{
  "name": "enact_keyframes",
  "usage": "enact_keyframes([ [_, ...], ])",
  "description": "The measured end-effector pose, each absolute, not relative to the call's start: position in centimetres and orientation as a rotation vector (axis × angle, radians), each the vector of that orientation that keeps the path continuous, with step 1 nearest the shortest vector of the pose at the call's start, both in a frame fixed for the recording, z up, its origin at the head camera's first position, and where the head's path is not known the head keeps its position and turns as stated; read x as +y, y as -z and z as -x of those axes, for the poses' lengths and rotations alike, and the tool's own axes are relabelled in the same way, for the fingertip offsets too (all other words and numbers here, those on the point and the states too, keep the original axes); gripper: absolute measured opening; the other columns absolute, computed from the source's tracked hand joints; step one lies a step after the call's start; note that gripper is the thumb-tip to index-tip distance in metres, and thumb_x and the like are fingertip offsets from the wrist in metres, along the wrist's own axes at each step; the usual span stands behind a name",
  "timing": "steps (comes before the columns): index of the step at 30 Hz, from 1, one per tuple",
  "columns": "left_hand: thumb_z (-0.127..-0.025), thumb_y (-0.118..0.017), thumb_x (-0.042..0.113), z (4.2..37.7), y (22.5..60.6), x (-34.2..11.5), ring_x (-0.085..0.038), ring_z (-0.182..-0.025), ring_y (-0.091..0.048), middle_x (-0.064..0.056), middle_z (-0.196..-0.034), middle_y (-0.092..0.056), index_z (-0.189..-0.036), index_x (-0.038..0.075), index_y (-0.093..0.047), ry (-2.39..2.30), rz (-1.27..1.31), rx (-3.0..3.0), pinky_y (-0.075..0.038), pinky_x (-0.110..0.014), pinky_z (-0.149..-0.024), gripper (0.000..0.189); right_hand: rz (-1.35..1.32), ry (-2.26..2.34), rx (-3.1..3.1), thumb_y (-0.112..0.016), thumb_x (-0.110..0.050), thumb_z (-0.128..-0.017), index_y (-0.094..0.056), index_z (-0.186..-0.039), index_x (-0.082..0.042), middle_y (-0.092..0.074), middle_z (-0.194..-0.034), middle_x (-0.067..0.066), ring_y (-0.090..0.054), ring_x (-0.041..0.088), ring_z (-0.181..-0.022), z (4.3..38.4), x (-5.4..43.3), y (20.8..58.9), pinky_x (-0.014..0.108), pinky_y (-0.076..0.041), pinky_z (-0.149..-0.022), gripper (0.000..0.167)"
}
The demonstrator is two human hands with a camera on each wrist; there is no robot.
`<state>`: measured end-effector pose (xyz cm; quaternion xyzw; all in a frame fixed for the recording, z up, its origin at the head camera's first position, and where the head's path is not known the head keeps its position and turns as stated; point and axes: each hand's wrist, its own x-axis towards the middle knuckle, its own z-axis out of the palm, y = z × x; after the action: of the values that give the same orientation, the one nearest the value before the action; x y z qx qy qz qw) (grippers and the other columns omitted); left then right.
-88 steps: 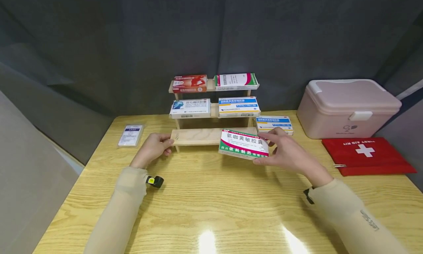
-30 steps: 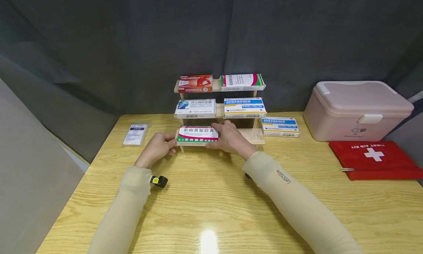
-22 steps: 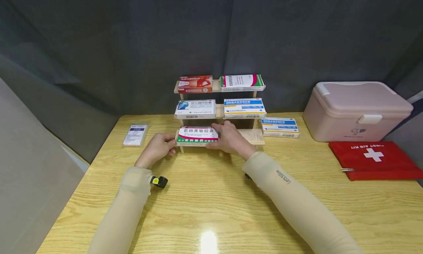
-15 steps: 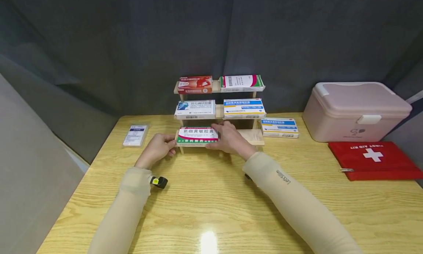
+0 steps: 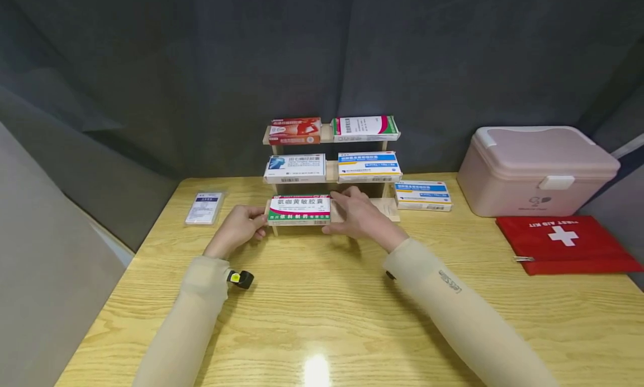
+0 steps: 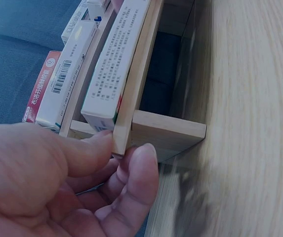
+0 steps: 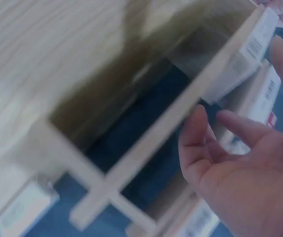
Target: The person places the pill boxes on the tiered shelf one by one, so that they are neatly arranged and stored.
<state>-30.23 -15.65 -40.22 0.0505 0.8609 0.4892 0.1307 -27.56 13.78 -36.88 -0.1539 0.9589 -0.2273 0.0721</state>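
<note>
A three-tier wooden rack (image 5: 383, 207) stands at the back of the table. My left hand (image 5: 239, 229) pinches the left end of its lowest shelf between thumb and fingers, plain in the left wrist view. On that shelf's left half lies a green, white and magenta medicine box (image 5: 300, 209). Just right of this box is my right hand (image 5: 358, 216), its thumb and fingers spread and nothing held; the right wrist view shows a gap between fingers and box. Above, the middle shelf bears a white-and-blue medicine box (image 5: 296, 168) and a blue-striped one (image 5: 369, 166).
The top shelf carries a red medicine box (image 5: 294, 131) and another green-and-magenta one (image 5: 365, 128). Right of the rack lie a blue-striped box (image 5: 423, 196), a pink medicine chest (image 5: 533, 174) and a red first aid pouch (image 5: 563, 244). A clear-wrapped packet (image 5: 204, 208) lies left.
My right hand carried the green-and-magenta box leftward onto the lowest shelf, then let go and drew slightly right. The left hand has kept its hold on the shelf end.
</note>
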Motion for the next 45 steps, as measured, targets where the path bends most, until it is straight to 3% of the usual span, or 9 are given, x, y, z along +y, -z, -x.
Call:
enact_keyframes([
  [6, -0.104, -0.050, 0.007, 30.1, 40.1, -15.7, -0.023, -0.078, -0.064, -0.022, -0.113, -0.064, -0.135, -0.007, -0.055, -1.421, -0.135, 2.508, -0.059, -0.034, -0.070, 0.035, 0.537, 0.615, 2.899, -0.076, -0.044, -0.086, -0.037, -0.153, -0.009, -0.042, -0.140, 0.019, -0.046, 0.034, -0.123, 24.6, 17.6, 35.2, 0.050, -0.047, -0.099, 0.084],
  [14, -0.104, -0.050, 0.007, 30.2, 40.2, -15.8, -0.025, -0.080, -0.065, -0.022, -0.113, -0.064, -0.137, -0.007, -0.054, -1.432, -0.108, 2.498, -0.059, -0.032, -0.070, 0.036, 0.531, 0.591, 2.979, -0.075, -0.036, -0.089, -0.045, -0.148, -0.004, -0.047, -0.132, 0.023, -0.055, 0.039, -0.112, 21.9, 26.3, 34.1, 0.055, -0.050, -0.088, 0.074],
  [22, -0.104, -0.049, 0.007, 30.3, 40.3, -16.2, -0.023, -0.079, -0.064, -0.022, -0.114, -0.063, -0.137, -0.007, -0.053, -1.430, -0.094, 2.493, -0.059, -0.033, -0.071, 0.036, 0.421, 0.621, 3.007, -0.075, -0.036, -0.089, -0.044, -0.144, 0.005, -0.048, -0.126, 0.029, -0.057, 0.038, -0.101, 22.9, 34.1, 35.6, 0.050, -0.052, -0.077, 0.076],
  [30, -0.104, -0.050, 0.007, 30.3, 40.6, -16.1, -0.022, -0.077, -0.064, -0.022, -0.114, -0.064, -0.137, -0.006, -0.054, -1.439, -0.107, 2.493, -0.058, -0.031, -0.068, 0.036, 0.393, 0.576, 3.010, -0.075, -0.036, -0.089, -0.043, -0.140, 0.014, -0.057, -0.112, 0.032, -0.060, 0.039, -0.093, 25.2, 36.1, 36.3, 0.052, -0.051, -0.076, 0.078],
  [36, -0.104, -0.050, 0.007, 30.4, 40.5, -15.8, -0.021, -0.076, -0.064, -0.022, -0.114, -0.064, -0.137, -0.007, -0.054, -1.452, -0.117, 2.492, -0.058, -0.031, -0.068, 0.036, 0.390, 0.556, 2.953, -0.075, -0.038, -0.089, -0.034, -0.145, 0.015, -0.042, -0.134, 0.043, -0.056, 0.051, -0.109, 28.5, 36.1, 36.5, 0.059, -0.049, -0.088, 0.088],
  [42, -0.104, -0.050, 0.006, 30.3, 40.4, -15.6, -0.020, -0.074, -0.064, -0.022, -0.111, -0.064, -0.137, -0.008, -0.053, -1.446, -0.124, 2.490, -0.059, -0.033, -0.069, 0.036, 0.121, 0.525, 2.819, -0.076, -0.047, -0.085, -0.020, -0.151, 0.012, -0.024, -0.147, 0.042, -0.025, 0.056, -0.134, 31.8, 35.9, 36.9, 0.067, -0.025, -0.108, 0.105],
  [45, -0.103, -0.050, 0.006, 30.3, 40.5, -15.6, -0.020, -0.074, -0.064, -0.022, -0.110, -0.065, -0.136, -0.008, -0.054, -1.452, -0.124, 2.483, -0.059, -0.033, -0.069, 0.035, 0.085, 0.516, 2.805, -0.078, -0.045, -0.083, -0.020, -0.152, 0.009, -0.022, -0.148, 0.041, -0.023, 0.055, -0.135, 33.0, 35.7, 37.4, 0.067, -0.021, -0.110, 0.106],
])
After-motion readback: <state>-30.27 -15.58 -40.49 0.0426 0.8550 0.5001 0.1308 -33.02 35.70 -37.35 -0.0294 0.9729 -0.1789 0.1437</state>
